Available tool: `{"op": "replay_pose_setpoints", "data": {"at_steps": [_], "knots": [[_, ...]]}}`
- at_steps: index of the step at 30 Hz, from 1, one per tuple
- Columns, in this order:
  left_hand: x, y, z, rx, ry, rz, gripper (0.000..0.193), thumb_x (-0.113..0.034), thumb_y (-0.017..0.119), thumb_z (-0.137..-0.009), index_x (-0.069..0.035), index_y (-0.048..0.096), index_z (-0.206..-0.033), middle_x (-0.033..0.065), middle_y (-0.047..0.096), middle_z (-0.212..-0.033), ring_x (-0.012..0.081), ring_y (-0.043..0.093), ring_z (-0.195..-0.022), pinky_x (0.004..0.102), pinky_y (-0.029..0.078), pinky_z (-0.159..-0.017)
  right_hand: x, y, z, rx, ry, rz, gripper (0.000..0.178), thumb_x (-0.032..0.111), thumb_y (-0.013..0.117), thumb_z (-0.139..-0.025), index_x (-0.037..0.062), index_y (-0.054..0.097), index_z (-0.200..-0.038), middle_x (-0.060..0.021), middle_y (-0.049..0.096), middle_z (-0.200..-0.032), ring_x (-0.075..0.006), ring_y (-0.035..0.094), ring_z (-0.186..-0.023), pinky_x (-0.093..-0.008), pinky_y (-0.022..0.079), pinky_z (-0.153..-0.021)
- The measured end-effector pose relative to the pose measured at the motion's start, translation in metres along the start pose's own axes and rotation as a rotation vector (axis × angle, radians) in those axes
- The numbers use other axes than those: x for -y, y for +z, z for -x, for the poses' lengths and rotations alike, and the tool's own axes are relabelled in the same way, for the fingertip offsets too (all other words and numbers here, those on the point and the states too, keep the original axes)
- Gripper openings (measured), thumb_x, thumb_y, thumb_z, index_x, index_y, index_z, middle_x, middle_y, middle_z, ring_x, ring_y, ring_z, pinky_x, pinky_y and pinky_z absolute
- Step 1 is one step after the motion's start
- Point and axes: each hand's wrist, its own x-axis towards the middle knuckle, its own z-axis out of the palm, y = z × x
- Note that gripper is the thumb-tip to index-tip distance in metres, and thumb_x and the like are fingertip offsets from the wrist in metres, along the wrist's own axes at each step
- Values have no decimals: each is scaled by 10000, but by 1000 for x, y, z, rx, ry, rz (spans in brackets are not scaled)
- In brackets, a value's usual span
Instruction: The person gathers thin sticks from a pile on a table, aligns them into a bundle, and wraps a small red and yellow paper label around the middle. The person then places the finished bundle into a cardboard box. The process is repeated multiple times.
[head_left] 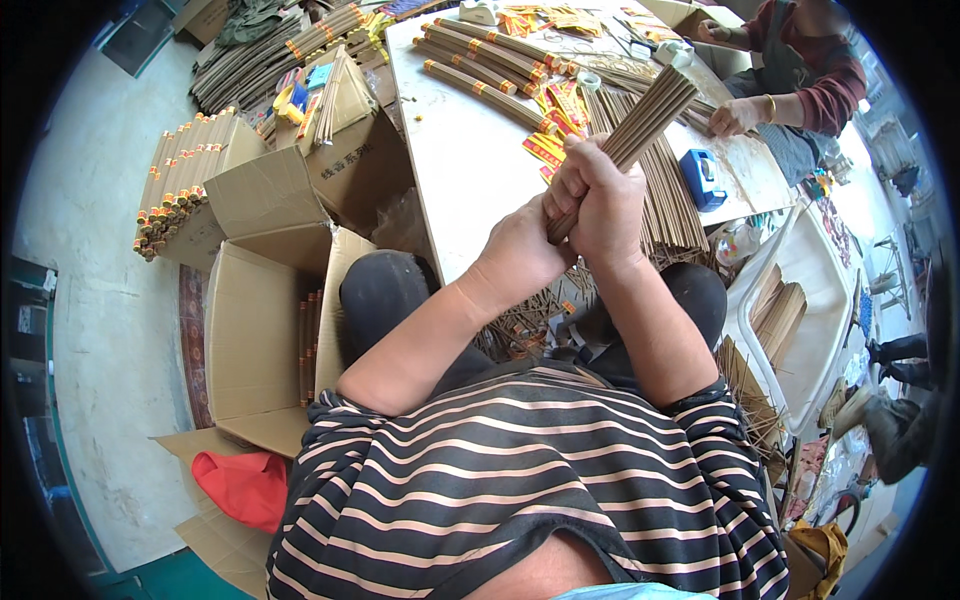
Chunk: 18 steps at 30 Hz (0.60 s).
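Observation:
Above the near edge of the white table [436, 190], both my hands are closed round one bundle of brown incense sticks [655, 115]. The bundle slants up to the right, its far ends fanned close together. My left hand [530, 240] grips the lower end, and my right hand [605, 205] wraps round it just above. Under and beyond my right hand lies a row of loose incense sticks [672, 205] on the table. Red and yellow paper labels [566, 105] are scattered behind my hands. Wrapped bundles of incense [480, 92] lie farther back.
A blue tape dispenser [702, 180] stands at the table's right. Across from it, a co-worker's hand [738, 117] is over the table. Open cardboard boxes [265, 330] stand at my left, near stacked wrapped bundles [185, 175]. A white tub [800, 375] with sticks is at my right.

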Motion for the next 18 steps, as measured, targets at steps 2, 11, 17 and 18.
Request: {"op": "replay_pose_setpoints", "data": {"at_steps": [2, 11, 17, 18], "knots": [[1, 6, -1, -75, 23, -43, 328, -118, 663, -732, 14, 538, -1005, 200, 634, -927, 305, 621, -928, 335, 476, -799, -2, 3, 2, -26, -9, 6, 208, 106, 577, -828, 104, 416, -697, 12, 356, -509, -98, 359, -399, -255, 332, -389], [-20, -8, 6, 181, -216, 144, 218, -62, 637, -738, 20, 576, -931, 43, 599, -717, 116, 565, -634, 251, 460, -606, 4, -15, -3, 213, 90, -141, 160, 129, 528, -842, 109, 417, -730, 20, 350, -510, -90, 349, -395, -248, 329, -379], [-13, 1, 5, 43, -111, -52, 371, -107, 658, -725, 14, 534, -1053, 172, 626, -905, 272, 618, -870, 327, 473, -768, 1, -13, 0, 31, 60, -105, 197, 123, 542, -829, 115, 408, -685, 19, 337, -505, -89, 333, -388, -253, 303, -371], [-14, 0, 6, 56, -134, -40, 398, -106, 656, -714, 20, 523, -1068, 212, 627, -938, 330, 624, -902, 351, 475, -782, 1, -12, 2, 16, 71, -99, 197, 120, 547, -825, 113, 410, -684, 18, 337, -505, -91, 333, -387, -256, 301, -371]]}}
